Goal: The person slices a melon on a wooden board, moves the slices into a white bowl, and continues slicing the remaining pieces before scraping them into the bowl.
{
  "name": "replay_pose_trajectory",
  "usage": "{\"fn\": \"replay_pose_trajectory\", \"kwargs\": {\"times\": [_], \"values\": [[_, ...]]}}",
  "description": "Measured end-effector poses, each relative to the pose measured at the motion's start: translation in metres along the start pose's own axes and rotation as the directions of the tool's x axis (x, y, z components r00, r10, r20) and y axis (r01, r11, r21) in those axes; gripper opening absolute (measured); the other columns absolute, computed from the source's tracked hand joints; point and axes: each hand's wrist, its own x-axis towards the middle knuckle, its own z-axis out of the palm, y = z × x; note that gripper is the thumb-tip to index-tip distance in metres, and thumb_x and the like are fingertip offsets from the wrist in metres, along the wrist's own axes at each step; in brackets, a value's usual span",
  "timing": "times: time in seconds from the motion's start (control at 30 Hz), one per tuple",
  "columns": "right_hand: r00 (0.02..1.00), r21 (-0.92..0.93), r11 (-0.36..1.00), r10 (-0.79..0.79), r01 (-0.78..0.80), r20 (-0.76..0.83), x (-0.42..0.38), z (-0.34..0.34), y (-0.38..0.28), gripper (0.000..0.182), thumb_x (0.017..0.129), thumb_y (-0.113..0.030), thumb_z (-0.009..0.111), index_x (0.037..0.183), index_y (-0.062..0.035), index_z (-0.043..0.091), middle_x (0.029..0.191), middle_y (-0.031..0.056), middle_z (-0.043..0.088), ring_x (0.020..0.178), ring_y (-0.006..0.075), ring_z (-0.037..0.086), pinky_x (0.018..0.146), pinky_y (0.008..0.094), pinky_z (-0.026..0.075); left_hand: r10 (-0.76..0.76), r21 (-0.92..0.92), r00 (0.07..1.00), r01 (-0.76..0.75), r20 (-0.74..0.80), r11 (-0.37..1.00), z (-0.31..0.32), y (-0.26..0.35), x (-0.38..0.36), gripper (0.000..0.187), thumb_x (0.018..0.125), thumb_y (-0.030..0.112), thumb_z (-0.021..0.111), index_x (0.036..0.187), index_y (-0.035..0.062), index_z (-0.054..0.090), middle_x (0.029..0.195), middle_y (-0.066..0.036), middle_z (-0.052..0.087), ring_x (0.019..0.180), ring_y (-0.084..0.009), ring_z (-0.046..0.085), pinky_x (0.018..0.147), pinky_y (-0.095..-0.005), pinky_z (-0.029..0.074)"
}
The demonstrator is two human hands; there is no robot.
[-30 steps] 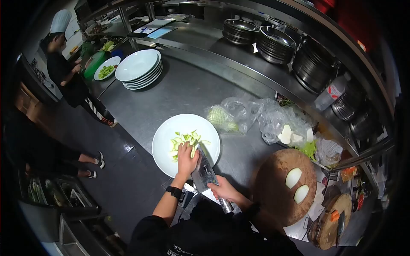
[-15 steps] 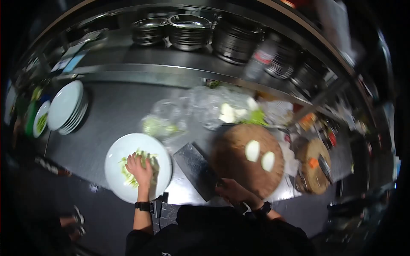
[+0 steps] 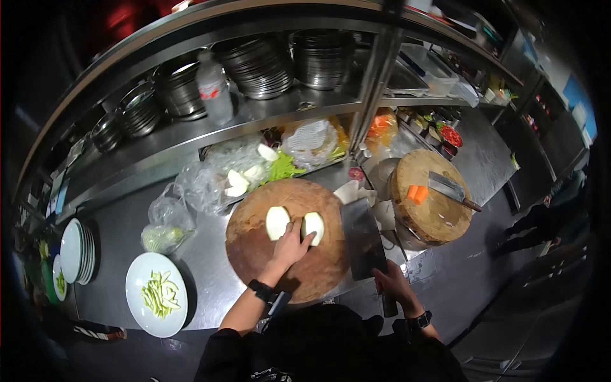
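Two pale, oval vegetable halves, a left one and a right one, lie on a round wooden chopping board. My left hand reaches onto the board, its fingers extended between the halves and its thumb at the right one. I cannot see a grip around either piece. In my right hand is the handle of a cleaver. Its broad blade hangs over the board's right edge. A white plate at the left bears cut pale-green strips.
A second round board at the right carries carrot pieces and another cleaver. Behind my board are a plastic bag, white vegetable pieces and green leaves. Stacked plates stand far left; a bottle is on the shelf.
My left hand has left the strips on the plate and moved right to the vegetable halves. My right hand has carried the cleaver from the board's left side to its right. The view has turned right.
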Motion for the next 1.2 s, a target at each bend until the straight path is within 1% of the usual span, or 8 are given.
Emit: {"fn": "replay_pose_trajectory", "kwargs": {"times": [0.07, 0.17, 0.23, 0.43, 0.53, 0.6, 0.87, 1.2], "values": [[0.998, 0.038, 0.998, 0.045, -0.043, -0.033, 0.006, -0.026, 0.026, 0.021, 0.091, -0.018, 0.061, 0.094, -0.0004, 0.05, 0.06, 0.0014, 0.052, 0.047, 0.0096, 0.051, 0.044, 0.0265, 0.044, -0.107, 0.149, 0.994, 0.101, 0.035, 0.984, 0.04, -0.003, 0.03, 0.083, 0.08, 0.042, 0.067, 0.137, -0.0046, 0.028, 0.134, -0.035, 0.037, 0.107, -0.049, 0.054, 0.088, -0.0468, 0.048], [0.996, -0.045, 0.995, 0.086, -0.086, 0.0, 0.011, -0.05, 0.049, 0.023, 0.091, -0.016, 0.061, 0.104, -0.0011, 0.05, 0.063, 0.0011, 0.053, 0.049, 0.0102, 0.052, 0.045, 0.0268, 0.045, -0.298, 0.145, 0.931, 0.272, 0.209, 0.951, 0.052, 0.011, 0.05, 0.077, 0.07, 0.036, 0.078, 0.126, -0.0026, 0.042, 0.11, -0.027, 0.059, 0.106, -0.0424, 0.057, 0.086, -0.0458, 0.049], [0.992, 0.017, 0.992, 0.125, -0.125, 0.009, 0.011, -0.058, 0.055, 0.027, 0.091, -0.02, 0.061, 0.106, -0.0016, 0.048, 0.064, 0.0011, 0.053, 0.05, 0.0106, 0.053, 0.046, 0.0267, 0.044, -0.113, 0.037, 0.99, 0.11, 0.082, 0.993, 0.058, 0.016, 0.041, 0.059, 0.072, 0.029, 0.076, 0.118, 0.0015, 0.05, 0.095, -0.023, 0.063, 0.1, -0.0416, 0.058, 0.082, -0.0469, 0.048], [0.968, -0.225, 0.974, 0.066, -0.01, 0.242, 0.02, -0.061, 0.033, 0.026, 0.089, -0.025, 0.062, 0.093, -0.0011, 0.052, 0.062, 0.0052, 0.053, 0.05, 0.0146, 0.054, 0.048, 0.0308, 0.042, 0.196, 0.277, 0.981, -0.19, 0.006, 0.942, 0.019, 0.021, -0.021, 0.035, 0.075, 0.007, 0.066, 0.109, 0.0068, 0.058, 0.106, -0.015, 0.061, 0.097, -0.0379, 0.057, 0.08, -0.0462, 0.047], [0.904, -0.36, 0.834, -0.342, 0.417, 0.255, 0.029, -0.04, 0.036, 0.027, 0.088, -0.024, 0.06, 0.089, 0.0003, 0.05, 0.068, 0.0194, 0.059, 0.062, 0.0398, 0.059, 0.054, 0.042, 0.043, 0.326, 0.579, 0.944, -0.237, -0.053, 0.78, 0.008, -0.008, -0.055, 0.038, 0.072, 0.004, 0.061, 0.109, 0.0112, 0.061, 0.117, -0.006, 0.058, 0.108, -0.0291, 0.052, 0.084, -0.0462, 0.042], [0.887, -0.352, 0.834, -0.307, 0.426, 0.346, 0.037, -0.025, 0.031, 0.025, 0.088, -0.024, 0.058, 0.09, -0.0009, 0.049, 0.07, 0.0213, 0.059, 0.069, 0.0438, 0.057, 0.058, 0.0469, 0.043, 0.348, 0.664, 0.937, -0.236, -0.038, 0.71, 0.008, -0.031, -0.075, 0.039, 0.072, 0.006, 0.058, 0.111, 0.0121, 0.061, 0.121, -0.005, 0.056, 0.111, -0.0273, 0.05, 0.086, -0.043, 0.039], [0.813, -0.48, 0.676, -0.332, 0.559, 0.478, 0.034, 0.024, 0.013, 0.015, 0.087, -0.015, 0.054, 0.091, -0.0025, 0.047, 0.065, 0.0255, 0.057, 0.068, 0.0472, 0.057, 0.059, 0.055, 0.043, 0.209, 0.264, 0.954, -0.149, -0.217, 0.953, 0.016, -0.036, -0.109, 0.03, 0.082, 0.02, 0.061, 0.11, 0.0096, 0.063, 0.123, -0.01, 0.054, 0.117, -0.0316, 0.045, 0.09, -0.0448, 0.037], [0.806, -0.635, 0.501, -0.3, 0.588, 0.51, 0.008, 0.045, 0.019, 0.015, 0.086, -0.007, 0.051, 0.093, 0.0031, 0.043, 0.06, 0.0225, 0.058, 0.059, 0.0407, 0.06, 0.053, 0.0494, 0.048, -0.03, 0.327, 0.999, 0.036, -0.022, 0.944, 0.003, -0.02, -0.089, 0.028, 0.079, 0.008, 0.057, 0.106, 0.0138, 0.063, 0.116, -0.01, 0.049, 0.108, -0.035, 0.043, 0.079, -0.0552, 0.041]]}}
